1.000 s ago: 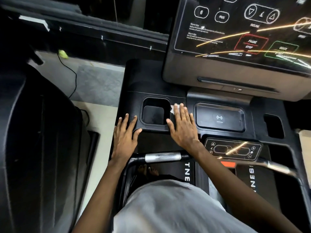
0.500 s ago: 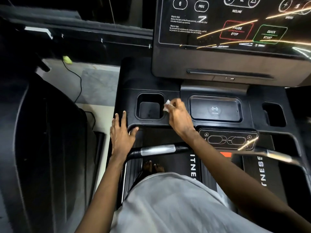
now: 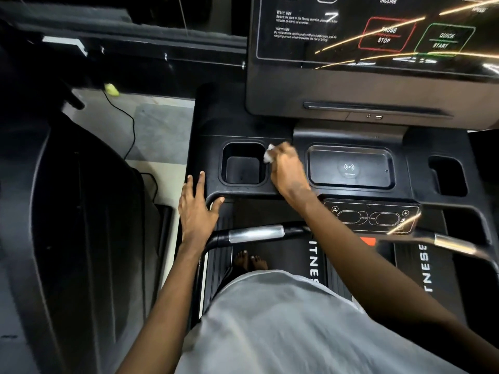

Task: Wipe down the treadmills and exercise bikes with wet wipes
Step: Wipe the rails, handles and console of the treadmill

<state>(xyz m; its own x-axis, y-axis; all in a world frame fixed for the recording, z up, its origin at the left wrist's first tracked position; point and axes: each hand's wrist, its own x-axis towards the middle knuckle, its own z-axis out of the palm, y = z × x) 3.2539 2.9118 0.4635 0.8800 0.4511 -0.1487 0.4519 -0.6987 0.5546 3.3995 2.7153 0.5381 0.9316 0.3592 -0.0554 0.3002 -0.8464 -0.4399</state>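
The right hand (image 3: 287, 168) rests on the black plastic treadmill console (image 3: 210, 147). Its grip is curled round a small crumpled white wet wipe (image 3: 268, 155), which pokes out past the knuckles. The wipe presses on the narrow strip between the square recessed cup holder (image 3: 243, 164) and the shallow rectangular charging tray with a wireless symbol (image 3: 350, 167), right at the cup holder's right rim. The left hand (image 3: 197, 209) lies flat on the console's front left corner, its grip spread and holding nothing, the thumb touching the curved inner edge. Near both wrists runs a black handlebar with a silver metal sleeve (image 3: 256, 234). Beyond the tray stands a glossy dark touch panel (image 3: 310, 49) showing a red PAUSE STOP box and a green QUICK START box. Bare toes (image 3: 251, 261) stand on the dark treadmill belt (image 3: 283, 255), partly hidden by a grey garment (image 3: 297, 319).
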